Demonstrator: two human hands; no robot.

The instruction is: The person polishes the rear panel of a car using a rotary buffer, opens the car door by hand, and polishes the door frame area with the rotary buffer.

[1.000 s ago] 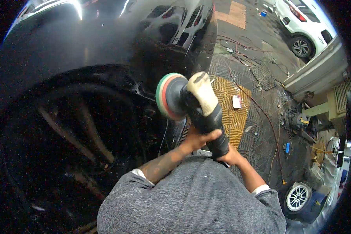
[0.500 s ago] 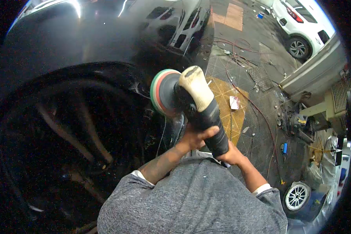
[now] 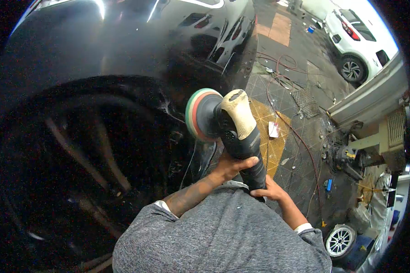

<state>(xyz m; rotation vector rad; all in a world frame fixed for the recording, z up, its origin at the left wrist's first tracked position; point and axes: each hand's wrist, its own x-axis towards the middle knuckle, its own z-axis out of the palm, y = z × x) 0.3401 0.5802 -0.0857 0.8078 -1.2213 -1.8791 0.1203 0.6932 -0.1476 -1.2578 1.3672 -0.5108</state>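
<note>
A black polisher with a cream-coloured head cover is held by both hands in front of my chest. Its round pad, layered green, white and red, faces left toward the dark car. Whether the pad touches the bodywork I cannot tell. My left hand wraps round the middle of the polisher's body, thumb across the top. Around the rear end of the body, my right hand is closed. The dark wheel arch lies to the left of the pad.
Yellow floor grating lies right of the polisher with a white-and-red card on it. A red hose crosses the floor. A white car stands at upper right, a loose wheel at lower right.
The polisher and both hands shifted left and slightly up in view, then back right and down. The surroundings have also shifted slightly in view. Both hands have kept their hold.
</note>
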